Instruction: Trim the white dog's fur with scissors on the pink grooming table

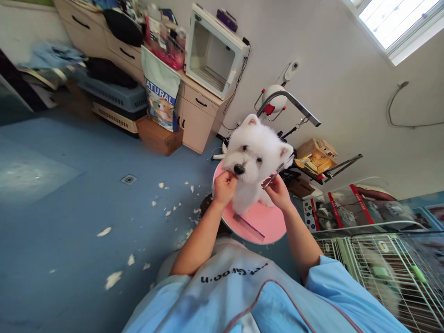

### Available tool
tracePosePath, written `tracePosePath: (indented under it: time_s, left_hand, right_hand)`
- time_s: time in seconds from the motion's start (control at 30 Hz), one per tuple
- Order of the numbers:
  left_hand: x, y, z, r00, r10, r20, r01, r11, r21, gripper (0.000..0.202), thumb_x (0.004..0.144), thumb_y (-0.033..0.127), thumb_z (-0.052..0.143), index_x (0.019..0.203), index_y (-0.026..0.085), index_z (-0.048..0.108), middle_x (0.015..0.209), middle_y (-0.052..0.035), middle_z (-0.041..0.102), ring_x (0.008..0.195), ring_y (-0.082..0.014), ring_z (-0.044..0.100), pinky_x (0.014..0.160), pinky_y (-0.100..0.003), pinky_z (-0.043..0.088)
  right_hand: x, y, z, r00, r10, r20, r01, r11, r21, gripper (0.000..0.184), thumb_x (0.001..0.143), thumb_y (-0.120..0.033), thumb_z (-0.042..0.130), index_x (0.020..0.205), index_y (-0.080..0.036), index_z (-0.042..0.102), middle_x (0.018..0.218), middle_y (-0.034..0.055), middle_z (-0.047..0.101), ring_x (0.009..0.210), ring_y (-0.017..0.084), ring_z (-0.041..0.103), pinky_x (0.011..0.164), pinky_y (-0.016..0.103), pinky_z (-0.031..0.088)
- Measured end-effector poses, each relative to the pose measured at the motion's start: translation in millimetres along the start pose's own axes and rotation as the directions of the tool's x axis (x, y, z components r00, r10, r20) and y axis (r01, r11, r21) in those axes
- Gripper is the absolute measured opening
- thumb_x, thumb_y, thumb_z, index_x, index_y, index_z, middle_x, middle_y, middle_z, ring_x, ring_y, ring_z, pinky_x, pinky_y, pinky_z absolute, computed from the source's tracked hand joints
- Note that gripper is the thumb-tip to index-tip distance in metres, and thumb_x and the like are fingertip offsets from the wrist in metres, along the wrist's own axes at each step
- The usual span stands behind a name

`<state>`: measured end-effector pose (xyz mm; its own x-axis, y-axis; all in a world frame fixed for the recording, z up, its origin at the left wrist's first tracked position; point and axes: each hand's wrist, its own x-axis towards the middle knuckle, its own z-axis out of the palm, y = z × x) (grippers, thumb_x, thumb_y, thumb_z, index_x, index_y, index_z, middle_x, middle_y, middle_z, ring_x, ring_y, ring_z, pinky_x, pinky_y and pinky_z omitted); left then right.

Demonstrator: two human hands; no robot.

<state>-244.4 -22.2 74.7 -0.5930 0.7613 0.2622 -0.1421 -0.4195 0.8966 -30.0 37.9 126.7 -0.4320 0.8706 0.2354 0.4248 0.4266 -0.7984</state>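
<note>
Room with a pale wall (333, 64) and blue floor (69, 208), white glass-front cabinet (211, 55) at the back. Round pink counter (274, 226) in front of the person, metal arm (301, 108) rising behind it. White dog (258, 145) is on the counter, facing the person, head up, chest between the two forearms. Looks small, probably light to moderate, but live: it can shift or pull by itself, so no rigid handling. Coat fluffy, likely soft and a bit slippery on the surface; firm skull underneath. Eyes, ears and lip edge are the fragile spots. Best hold seems under the chin or along the jaw, light pressure, clear of nose and eyes. Left hand (225, 187): fingers closed in a pinch at the lower muzzle; can't tell if on hair or skin. Right hand (277, 192): gripping scissors (274, 177), near cheek and chest; blade gap too small to tell. Scissors presumably stiff, smooth, sharp: hold by the finger loops only. Comb (250, 226) lies flat on the counter, untouched, thin and probably rigid, easiest by its spine. White tufts (114, 280) on the floor, surely near weightless
</note>
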Motion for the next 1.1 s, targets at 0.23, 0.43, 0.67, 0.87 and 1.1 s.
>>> tracePosePath:
  time_s: [0.23, 0.43, 0.67, 0.87, 1.1]
  left_hand:
    - [2, 0, 1.3, 1.000, 0.020, 0.010, -0.020, 1.000, -0.018, 0.032, 0.079, 0.037, 0.059, 0.057, 0.015, 0.053, 0.057, 0.0013, 0.048, 0.057, -0.0082, 0.040, 0.056, -0.021, 0.031]
    - [2, 1, 1.5, 0.999, 0.023, 0.022, -0.022, 0.999, -0.025, 0.031, 0.080, 0.036, 0.058, 0.057, 0.015, 0.054, 0.060, 0.0001, 0.052, 0.060, -0.0093, 0.043, 0.058, -0.022, 0.033]
    - [2, 7, 2.6, 1.000, 0.001, 0.012, -0.001, 1.000, -0.014, 0.028, 0.077, 0.036, 0.058, 0.058, 0.016, 0.056, 0.058, 0.0001, 0.050, 0.059, -0.0095, 0.041, 0.058, -0.022, 0.034]
    - [0, 11, 5.4, 0.999, 0.029, 0.043, -0.029, 0.999, -0.017, 0.028, 0.076, 0.034, 0.056, 0.056, 0.015, 0.054, 0.056, 0.0000, 0.049, 0.055, -0.0085, 0.040, 0.054, -0.021, 0.032]
    - [-1, 13, 5.8, 0.998, 0.049, 0.033, -0.049, 0.999, -0.003, 0.030, 0.077, 0.034, 0.055, 0.054, 0.016, 0.051, 0.054, 0.0007, 0.046, 0.053, -0.0081, 0.039, 0.051, -0.021, 0.030]
  right_hand:
    - [4, 0, 0, 1.000, -0.009, -0.005, 0.009, 1.000, -0.005, 0.034, 0.082, -0.050, 0.070, 0.101, -0.026, 0.053, 0.090, 0.0018, 0.066, 0.081, 0.018, 0.065, 0.078, 0.037, 0.056]
    - [-2, 5, 4, 0.999, 0.008, -0.044, -0.007, 0.999, 0.033, 0.041, 0.081, -0.050, 0.073, 0.106, -0.027, 0.050, 0.094, 0.0022, 0.066, 0.087, 0.020, 0.067, 0.081, 0.039, 0.057]
    - [-7, 7, 2, 0.999, -0.006, -0.054, 0.007, 1.000, 0.021, 0.044, 0.079, -0.048, 0.075, 0.109, -0.028, 0.051, 0.096, 0.0024, 0.065, 0.089, 0.020, 0.066, 0.083, 0.040, 0.057]
    - [-14, 16, 8, 0.994, 0.034, -0.099, -0.028, 0.998, 0.063, 0.046, 0.080, -0.050, 0.072, 0.113, -0.028, 0.049, 0.094, 0.0026, 0.065, 0.086, 0.020, 0.067, 0.080, 0.040, 0.058]
    - [-21, 21, 14, 0.996, 0.046, -0.074, -0.040, 0.996, 0.084, 0.052, 0.076, -0.049, 0.075, 0.116, -0.029, 0.048, 0.099, 0.0027, 0.064, 0.093, 0.021, 0.067, 0.088, 0.042, 0.057]
